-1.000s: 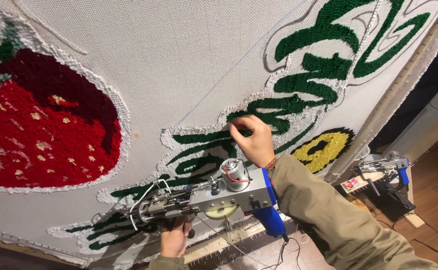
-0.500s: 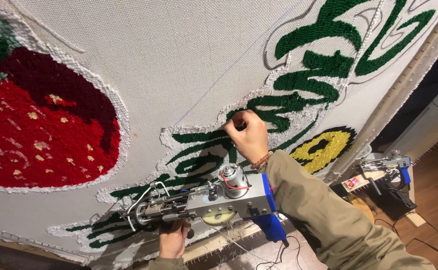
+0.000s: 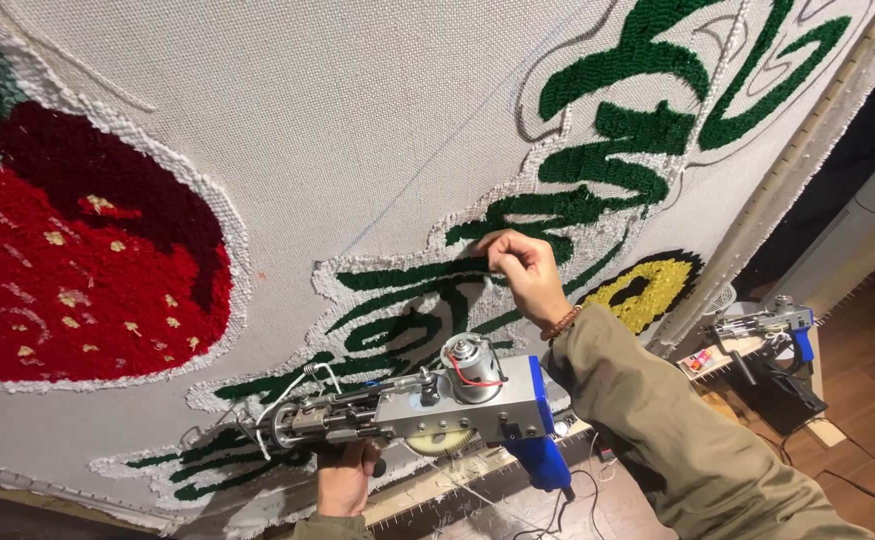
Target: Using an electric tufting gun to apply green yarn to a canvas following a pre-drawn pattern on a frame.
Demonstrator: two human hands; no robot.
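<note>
1. Holding the silver metal tufting gun with the blue handle (image 3: 428,405) from underneath, the left hand (image 3: 343,480) is curled shut around the lower grip near the front. The gun lies roughly level, low in front of the cloth near the bottom edge of the frame, needle end pointing left, and I can't tell if the tip touches the cloth.

2. Handling-wise, I'd guess that gun is fairly heavy and front-loaded: all rigid metal, with a motor can and an exposed gear on top. Best held at the two handles, well away from the gear, the red wires and the needle.

3. The right hand (image 3: 526,270) is up on the stretched off-white backing cloth (image 3: 358,110), fingers pinched together right at the green tufted lettering (image 3: 598,165), about mid-cloth. Looks like it's nipping at a bit of yarn or pile, though what's between the fingertips is too small to tell.

4. The pile itself looks soft and fuzzy, and the cloth is taut but would give under a push, so I'd reckon a light fingertip pinch is the right touch there.

5. Also around: a red tufted strawberry shape with yellow seeds (image 3: 68,270) toward the left edge of the cloth, a yellow tufted patch (image 3: 648,290) by the lower right edge, and a second tufting gun with a blue handle (image 3: 768,325) resting on a small stand off to the right.
</note>
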